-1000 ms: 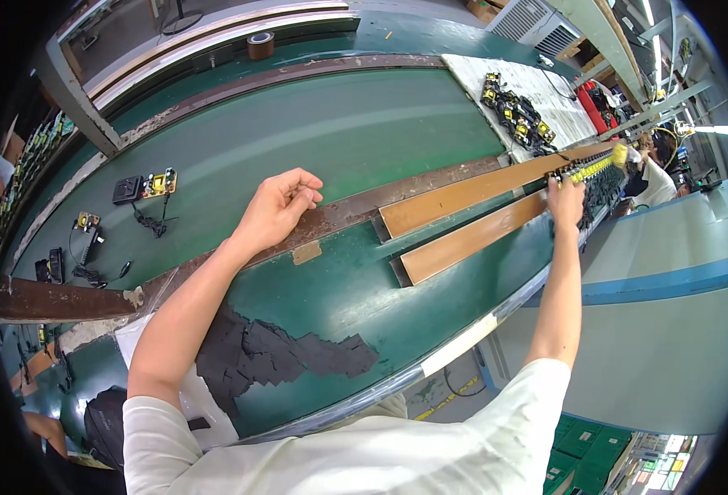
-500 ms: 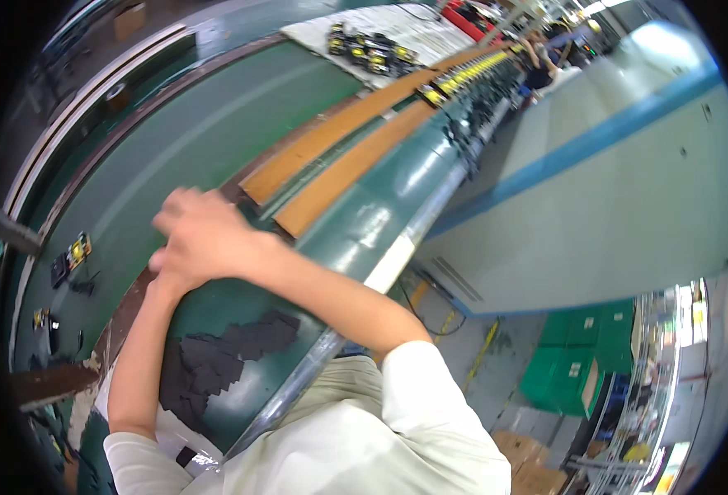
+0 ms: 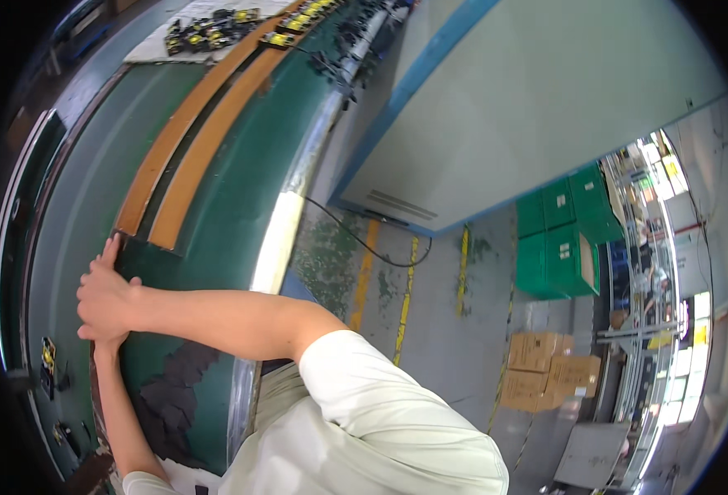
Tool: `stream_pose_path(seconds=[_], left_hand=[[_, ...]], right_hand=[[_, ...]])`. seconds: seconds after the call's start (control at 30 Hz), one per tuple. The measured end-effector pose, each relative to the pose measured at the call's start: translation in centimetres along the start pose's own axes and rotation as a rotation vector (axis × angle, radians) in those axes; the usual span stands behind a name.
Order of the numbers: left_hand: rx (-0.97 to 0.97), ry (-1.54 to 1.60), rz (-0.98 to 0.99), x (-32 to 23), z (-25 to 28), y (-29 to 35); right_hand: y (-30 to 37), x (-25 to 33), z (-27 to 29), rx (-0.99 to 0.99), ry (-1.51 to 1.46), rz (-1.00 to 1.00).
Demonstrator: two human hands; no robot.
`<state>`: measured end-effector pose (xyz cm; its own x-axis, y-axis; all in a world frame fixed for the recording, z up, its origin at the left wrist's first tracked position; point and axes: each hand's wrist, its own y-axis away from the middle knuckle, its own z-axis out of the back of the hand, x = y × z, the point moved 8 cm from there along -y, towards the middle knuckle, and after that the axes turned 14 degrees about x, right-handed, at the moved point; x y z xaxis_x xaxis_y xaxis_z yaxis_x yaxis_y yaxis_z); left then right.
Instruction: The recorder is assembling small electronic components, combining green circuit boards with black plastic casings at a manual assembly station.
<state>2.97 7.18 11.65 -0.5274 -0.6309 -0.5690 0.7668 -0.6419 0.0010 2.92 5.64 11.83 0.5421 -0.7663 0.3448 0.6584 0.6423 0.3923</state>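
Crossing over the left hand (image 3: 111, 251), the right hand (image 3: 110, 305) lies near the strips (image 3: 200, 157) on the table (image 3: 228, 206) — each grip's opening and hold (hands overlap) cannot be told.

The two brown strips (image 3: 203, 148) at upper left looked smooth, the green bench top (image 3: 244, 169) glossy. Dark scraps (image 3: 171, 396) at lower left were matt; the pale shirt (image 3: 380, 392) was creased cloth, the cartons (image 3: 534, 353) at lower right matt cardboard, the upper-right cabinet (image 3: 537, 91) smooth.
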Motion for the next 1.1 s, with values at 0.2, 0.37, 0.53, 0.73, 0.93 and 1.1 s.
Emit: stream_pose_path(seconds=[0.2, 0.37, 0.53, 0.73, 0.93, 1.1], left_hand=[[0.058, -0.096, 0.026, -0.4, -0.8, -0.1], [0.080, -0.183, 0.097, 4.7, -0.5, -0.4], [0.092, -0.271, 0.170, 7.1, -1.2, 0.2], [0.082, -0.383, 0.281, 9.4, -0.7, 1.8], [0.051, -0.496, 0.453, 10.0, -0.1, 2.2], [0.034, -0.369, 0.535, 5.7, 0.8, 2.5]], right_hand=[[-0.9, -0.5, 0.1, -0.012, -0.062, -0.100], [2.8, -1.7, 1.2, 0.000, -0.104, -0.128], [1.8, -2.1, 0.8, 0.016, -0.138, -0.151], [2.6, -1.7, 1.4, 0.041, -0.162, -0.147], [0.5, -1.5, 1.4, 0.065, -0.145, -0.088], [0.2, -0.9, 0.9, 0.095, -0.109, -0.035]])
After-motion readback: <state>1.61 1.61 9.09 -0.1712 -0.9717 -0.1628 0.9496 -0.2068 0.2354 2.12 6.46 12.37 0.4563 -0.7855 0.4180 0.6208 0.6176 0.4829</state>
